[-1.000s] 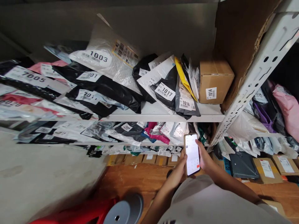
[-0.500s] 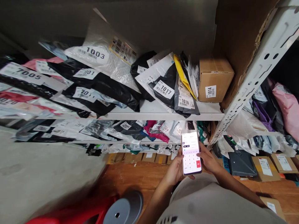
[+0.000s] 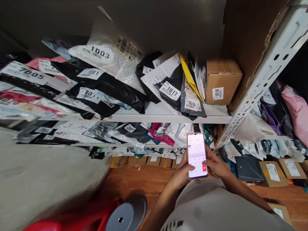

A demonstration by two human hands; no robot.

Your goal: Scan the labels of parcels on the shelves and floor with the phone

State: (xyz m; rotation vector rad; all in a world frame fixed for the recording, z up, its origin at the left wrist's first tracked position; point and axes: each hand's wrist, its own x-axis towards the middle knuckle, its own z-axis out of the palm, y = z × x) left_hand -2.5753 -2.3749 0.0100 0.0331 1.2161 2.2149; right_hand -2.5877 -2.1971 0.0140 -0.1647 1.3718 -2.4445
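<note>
A smartphone point(image 3: 196, 150) with a lit white screen and a number keypad is held upright in front of my body. My left hand point(image 3: 181, 173) wraps its left side, the thumb lying over the lower left keys. On the other side my right hand point(image 3: 213, 163) grips the edge, its thumb near the red key. Behind the phone, shelves carry labelled parcels: a dark bag marked 1017 point(image 3: 169, 91), a grey bag marked 1018 point(image 3: 192, 103) and a cardboard box marked 1014 point(image 3: 222, 81).
A white perforated post point(image 3: 262, 83) rises at the right, with more parcels beyond it. Several cardboard boxes point(image 3: 271, 173) sit on the wood-look floor point(image 3: 130, 179). At lower left are a red object point(image 3: 72, 216) and a round grey disc point(image 3: 126, 213).
My left thumb has moved inward over the keypad and my right thumb slightly lower. A dark pop-up on the phone screen is gone. The view has shifted slightly.
</note>
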